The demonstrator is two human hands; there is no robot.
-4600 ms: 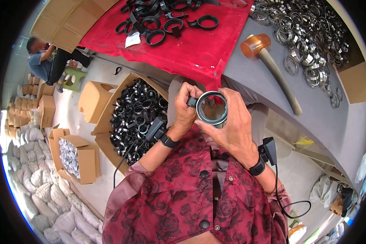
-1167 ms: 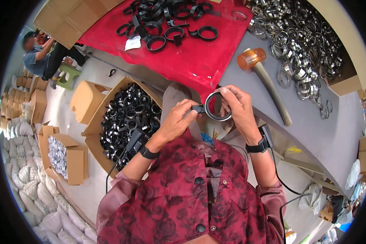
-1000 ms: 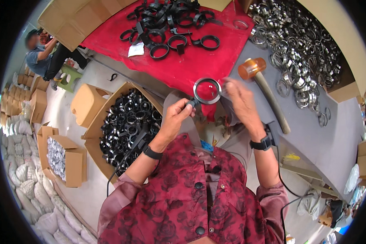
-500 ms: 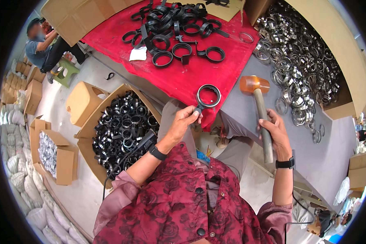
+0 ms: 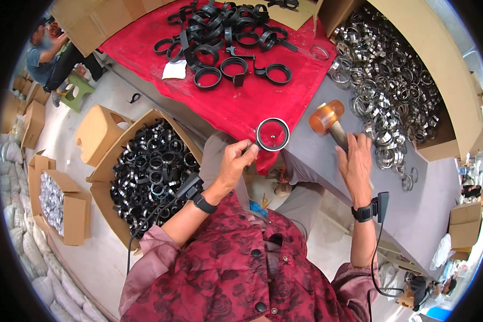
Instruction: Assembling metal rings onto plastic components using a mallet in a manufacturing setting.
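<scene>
My left hand (image 5: 236, 163) is closed on the short stem of a black plastic ring (image 5: 258, 135), held over the near corner of the red cloth. A shiny metal rim lines this ring, and a small bright speck shows within its circle. To the right, on the grey tabletop, is a mallet (image 5: 326, 117) with an amber head and a wooden handle. My right hand (image 5: 357, 166) is over that handle, back up, its fingers stretched forward and the thumb apart. Most of the handle is hidden under the hand.
Black plastic rings (image 5: 214, 32) lie heaped on the red cloth (image 5: 241, 107). Metal rings (image 5: 397, 80) spill from a carton at the right. A carton of finished-looking black rings (image 5: 155, 166) stands at lower left, near a tan stool (image 5: 99, 134). Another person (image 5: 51, 59) sits far left.
The mallet has turned and come down to the grey tabletop, and my right hand's fingers have straightened off its handle. My left hand still holds the black ring, its face now fuller to view.
</scene>
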